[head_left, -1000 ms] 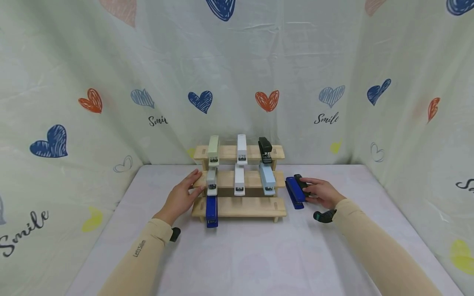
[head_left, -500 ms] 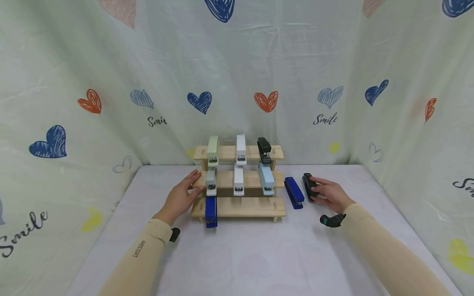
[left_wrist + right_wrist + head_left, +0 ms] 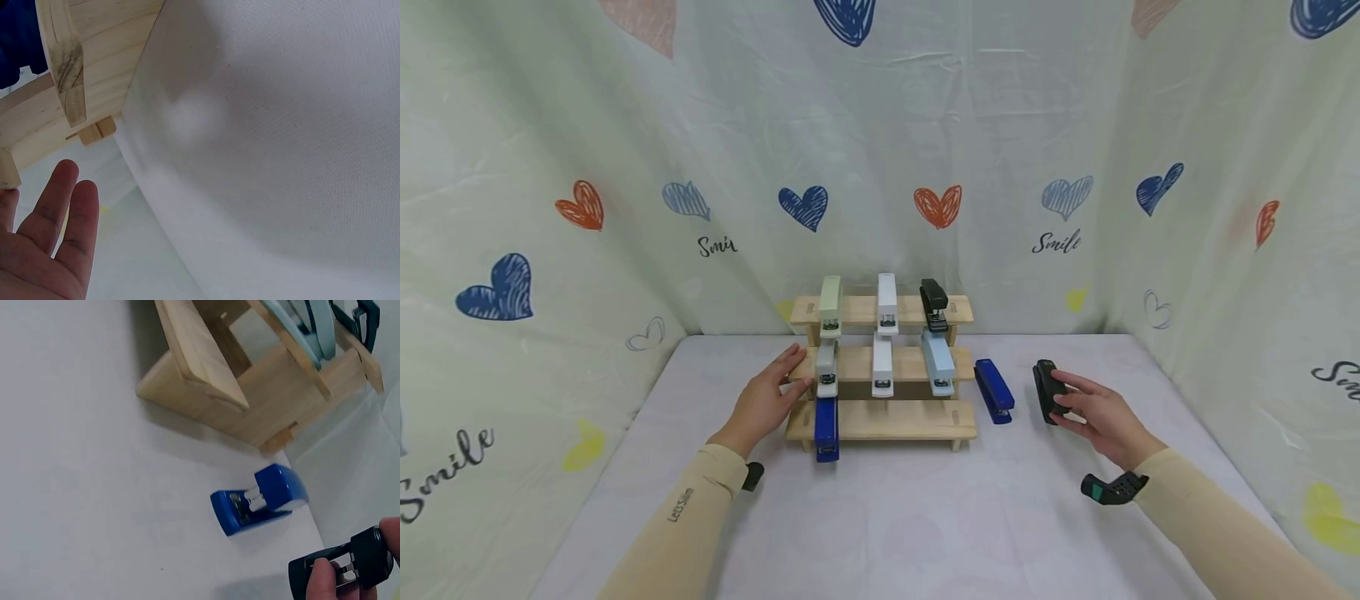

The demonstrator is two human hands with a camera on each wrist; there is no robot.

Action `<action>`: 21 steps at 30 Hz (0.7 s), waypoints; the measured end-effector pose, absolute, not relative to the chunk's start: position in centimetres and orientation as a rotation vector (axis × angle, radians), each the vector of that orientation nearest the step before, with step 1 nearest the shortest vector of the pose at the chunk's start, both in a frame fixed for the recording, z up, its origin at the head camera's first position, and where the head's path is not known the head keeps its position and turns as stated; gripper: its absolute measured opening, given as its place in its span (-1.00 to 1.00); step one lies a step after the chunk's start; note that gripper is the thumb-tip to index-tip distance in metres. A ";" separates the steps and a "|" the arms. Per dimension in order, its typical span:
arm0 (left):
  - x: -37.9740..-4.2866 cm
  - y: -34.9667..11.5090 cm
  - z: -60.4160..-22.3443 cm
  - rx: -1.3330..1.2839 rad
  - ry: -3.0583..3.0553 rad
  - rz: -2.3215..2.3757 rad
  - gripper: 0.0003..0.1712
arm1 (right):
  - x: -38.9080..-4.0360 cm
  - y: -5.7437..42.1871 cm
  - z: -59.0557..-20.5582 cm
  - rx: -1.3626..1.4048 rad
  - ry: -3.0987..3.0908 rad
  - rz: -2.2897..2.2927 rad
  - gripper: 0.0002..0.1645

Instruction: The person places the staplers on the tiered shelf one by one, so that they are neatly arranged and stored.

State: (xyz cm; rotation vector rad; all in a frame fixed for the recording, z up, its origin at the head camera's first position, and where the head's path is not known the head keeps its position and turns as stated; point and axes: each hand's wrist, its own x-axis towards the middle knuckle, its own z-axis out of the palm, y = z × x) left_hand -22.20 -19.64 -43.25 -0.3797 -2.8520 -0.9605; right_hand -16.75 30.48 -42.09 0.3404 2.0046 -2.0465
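My right hand (image 3: 1101, 414) pinches a black stapler (image 3: 1047, 390) between thumb and fingers, to the right of the rack. In the right wrist view this black stapler (image 3: 369, 556) shows side-on at the fingertips. A blue stapler (image 3: 994, 390) lies on the table between that hand and the three-tier wooden rack (image 3: 895, 419). My left hand (image 3: 767, 400) touches the left end of the middle shelf, its fingers mostly straight in the left wrist view. Another blue stapler (image 3: 827, 429) stands at the left of the bottom shelf.
On the top shelf stand a pale green stapler (image 3: 831, 304), a white stapler (image 3: 887, 302) and a black stapler (image 3: 934, 304). The middle shelf bears a grey-green stapler (image 3: 826, 367), a white stapler (image 3: 882, 365) and a light blue stapler (image 3: 937, 363). A heart-printed curtain (image 3: 880, 108) encloses the table.
My right hand has moved right with the black stapler, away from the loose blue stapler it was right beside. The left hand and the rack stay in place.
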 end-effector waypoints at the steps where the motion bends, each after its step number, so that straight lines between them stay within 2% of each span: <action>1: -22.2 -19.6 -43.2 -0.380 -2.852 -0.961 -0.30 | -16.3 30.3 -41.9 0.339 2.002 -2.045 -0.26; 9: -22.1 -19.7 -43.2 -0.390 -2.845 -0.973 -0.30 | -13.3 28.7 -41.2 0.290 1.988 -2.032 -0.28; 21: -22.1 -19.8 -43.2 -0.393 -2.844 -0.977 -0.31 | -11.4 24.1 -40.8 0.240 1.935 -2.014 -0.36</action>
